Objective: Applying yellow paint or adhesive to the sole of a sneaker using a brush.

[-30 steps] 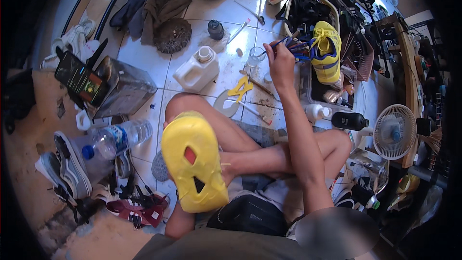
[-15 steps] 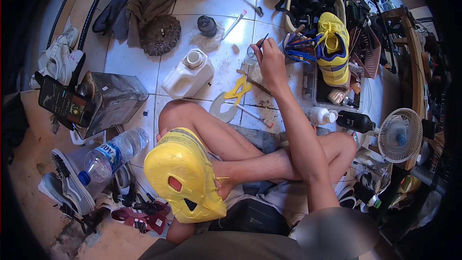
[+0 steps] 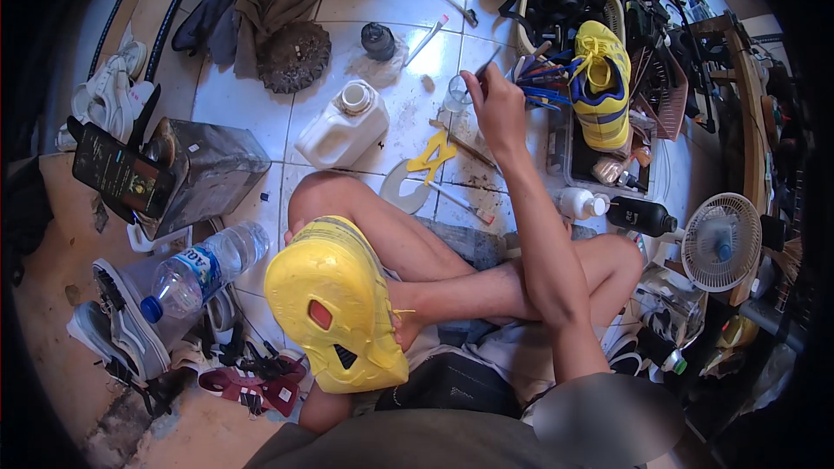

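My right hand (image 3: pixel 501 108) is closed in a pinch around a thin dark stick (image 3: pixel 496 56) whose lower end points toward a small clear cup (image 3: pixel 457 94) on the tiles. What that end looks like is hidden by the fingers. A yellow shoe (image 3: pixel 334 308) rests over my left thigh, its glossy sole facing up, with a red oval and a dark triangular patch in it. Behind the shoe, my left hand (image 3: pixel 294 231) is mostly hidden; only bits of finger show at the shoe's upper left edge, supporting it.
Ahead lie a white jug (image 3: pixel 343 126), a dark bottle (image 3: pixel 377 41), a yellow-handled cutter (image 3: pixel 430 156) and a brush (image 3: pixel 427 40). The matching yellow shoe (image 3: pixel 601 87) stands right on a box. A water bottle (image 3: pixel 204 271), metal can (image 3: pixel 217 169) and phone (image 3: pixel 122 169) are left; a fan (image 3: pixel 721 243) is right.
My right hand has turned slightly at the wrist, and the stick now leans more to the right above the cup. The yellow shoe has shifted slightly up, still held. The view has moved a little.
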`<state>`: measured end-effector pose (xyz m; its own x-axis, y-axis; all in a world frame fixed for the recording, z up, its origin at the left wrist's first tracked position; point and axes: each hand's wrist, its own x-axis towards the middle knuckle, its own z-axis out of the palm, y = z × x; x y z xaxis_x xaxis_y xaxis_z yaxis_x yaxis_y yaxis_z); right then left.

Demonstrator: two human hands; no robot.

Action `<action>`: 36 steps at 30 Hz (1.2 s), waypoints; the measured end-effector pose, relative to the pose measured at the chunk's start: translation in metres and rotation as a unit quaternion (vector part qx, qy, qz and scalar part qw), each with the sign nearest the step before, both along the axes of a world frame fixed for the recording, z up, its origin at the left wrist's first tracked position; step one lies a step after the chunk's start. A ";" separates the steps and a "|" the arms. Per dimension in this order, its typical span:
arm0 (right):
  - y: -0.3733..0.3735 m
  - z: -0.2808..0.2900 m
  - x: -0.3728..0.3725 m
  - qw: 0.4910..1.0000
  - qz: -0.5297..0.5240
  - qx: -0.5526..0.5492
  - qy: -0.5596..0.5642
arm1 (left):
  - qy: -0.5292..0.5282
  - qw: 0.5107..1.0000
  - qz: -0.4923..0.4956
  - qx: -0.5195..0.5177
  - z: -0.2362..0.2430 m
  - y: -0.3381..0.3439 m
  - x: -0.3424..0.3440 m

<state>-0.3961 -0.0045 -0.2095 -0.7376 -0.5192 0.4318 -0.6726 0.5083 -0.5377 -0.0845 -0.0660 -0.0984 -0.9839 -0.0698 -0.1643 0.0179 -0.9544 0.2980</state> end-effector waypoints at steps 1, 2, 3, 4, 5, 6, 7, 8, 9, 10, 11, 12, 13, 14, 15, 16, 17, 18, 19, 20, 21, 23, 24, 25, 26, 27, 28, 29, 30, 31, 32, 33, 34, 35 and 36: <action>0.002 -0.002 -0.003 1.000 -0.002 -0.002 0.002 | 0.001 1.000 -0.002 -0.002 0.001 0.001 0.001; 0.000 0.015 0.005 0.998 -0.015 -0.060 -0.027 | -0.003 1.000 0.002 -0.004 0.003 0.003 0.004; -0.002 0.025 0.010 0.991 -0.028 -0.117 -0.057 | -0.007 1.000 0.006 -0.006 0.004 0.001 0.009; -0.007 0.013 0.008 0.997 -0.020 -0.073 -0.003 | -0.011 1.000 0.010 -0.008 0.002 -0.002 0.005; -0.002 0.004 0.007 0.997 -0.021 -0.070 0.001 | -0.008 1.000 0.009 -0.005 0.000 -0.001 -0.001; -0.002 -0.002 0.005 0.997 -0.030 -0.063 -0.014 | -0.008 1.000 0.009 -0.007 0.002 -0.005 0.005; -0.001 -0.009 0.002 0.997 -0.038 -0.056 -0.029 | -0.007 1.000 0.009 -0.010 0.001 -0.002 -0.002; -0.005 0.002 0.004 0.993 -0.051 -0.103 -0.023 | -0.015 1.000 0.020 -0.012 0.000 -0.006 -0.002; -0.001 0.000 0.001 0.996 -0.037 -0.080 -0.016 | -0.029 0.999 0.030 -0.011 0.001 -0.003 -0.005; 0.003 0.000 -0.006 0.998 -0.035 -0.025 -0.053 | -0.043 0.998 0.040 -0.010 0.002 0.001 -0.001; 0.009 -0.001 -0.007 0.995 -0.034 0.032 -0.089 | -0.057 0.997 0.048 -0.008 0.000 -0.002 -0.002; 0.011 0.006 -0.003 0.994 -0.044 -0.015 -0.103 | -0.063 0.996 0.058 -0.016 -0.002 -0.002 -0.002; 0.018 0.023 -0.001 0.990 -0.054 -0.061 -0.114 | -0.066 0.995 0.068 -0.021 0.003 0.002 0.012; 0.023 0.050 0.008 0.985 -0.048 -0.094 -0.134 | -0.075 0.994 0.081 -0.022 -0.002 -0.003 -0.010; 0.032 0.076 0.013 0.979 -0.051 -0.127 -0.150 | -0.081 0.993 0.084 -0.021 -0.002 0.004 -0.007; 0.045 0.101 0.022 0.959 -0.022 -0.200 -0.201 | -0.079 0.993 0.084 -0.020 0.003 0.010 0.008; 0.057 0.126 0.036 0.929 0.012 -0.273 -0.252 | -0.078 0.993 0.086 -0.022 0.004 0.014 0.006; 0.071 0.149 0.053 0.917 0.032 -0.310 -0.249 | -0.076 0.993 0.086 -0.022 0.005 0.016 0.014; 0.080 0.168 0.075 0.901 0.058 -0.348 -0.251 | -0.079 0.992 0.091 -0.026 0.008 0.021 0.020; 0.096 0.183 0.094 0.896 0.078 -0.367 -0.239 | -0.079 0.992 0.092 -0.023 0.010 0.027 0.023; 0.110 0.195 0.112 0.888 0.100 -0.387 -0.227 | -0.080 0.992 0.094 -0.023 0.012 0.031 0.030; 0.136 0.217 0.154 0.873 0.157 -0.395 -0.237 | -0.075 0.992 0.094 -0.022 0.018 0.041 0.047; 0.142 0.225 0.173 0.871 0.217 -0.384 -0.216 | -0.074 0.992 0.096 -0.024 0.019 0.043 0.047; 0.145 0.230 0.189 0.864 0.277 -0.372 -0.195 | -0.073 0.992 0.098 -0.025 0.019 0.046 0.039; 0.148 0.231 0.202 0.865 0.297 -0.361 -0.184 | -0.073 0.992 0.098 -0.024 0.018 0.053 0.034; 0.155 0.227 0.207 0.853 0.333 -0.358 -0.181 | -0.073 0.992 0.097 -0.024 0.021 0.055 0.049; 0.160 0.229 0.225 0.861 0.309 -0.348 -0.207 | -0.073 0.992 0.098 -0.024 0.018 0.063 0.037; 0.166 0.234 0.245 0.867 0.284 -0.337 -0.232 | -0.074 0.992 0.097 -0.023 0.023 0.069 0.055; 0.172 0.237 0.252 0.868 0.282 -0.337 -0.232 | -0.076 0.992 0.096 -0.023 0.028 0.071 0.066; 0.177 0.240 0.258 0.867 0.273 -0.329 -0.255 | -0.078 0.992 0.095 -0.023 0.028 0.073 0.067; 0.180 0.242 0.263 0.865 0.265 -0.321 -0.278 | -0.079 0.992 0.096 -0.024 0.030 0.079 0.070; 0.183 0.243 0.265 0.865 0.266 -0.322 -0.279 | -0.080 0.992 0.096 -0.024 0.032 0.078 0.076; 0.186 0.244 0.266 0.860 0.281 -0.321 -0.279 | -0.082 0.992 0.097 -0.025 0.032 0.085 0.072; 0.189 0.245 0.268 0.856 0.294 -0.320 -0.279 | -0.084 0.991 0.096 -0.026 0.033 0.089 0.072; 0.190 0.245 0.271 0.856 0.293 -0.321 -0.280 | -0.086 0.991 0.096 -0.026 0.035 0.090 0.080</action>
<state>-0.1253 0.1860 0.0356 -0.6163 -0.6592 0.4308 -0.2563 -0.3494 -0.9012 -0.0049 0.0237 -0.0639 -0.9095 -0.2652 -0.3203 0.1414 -0.9216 0.3614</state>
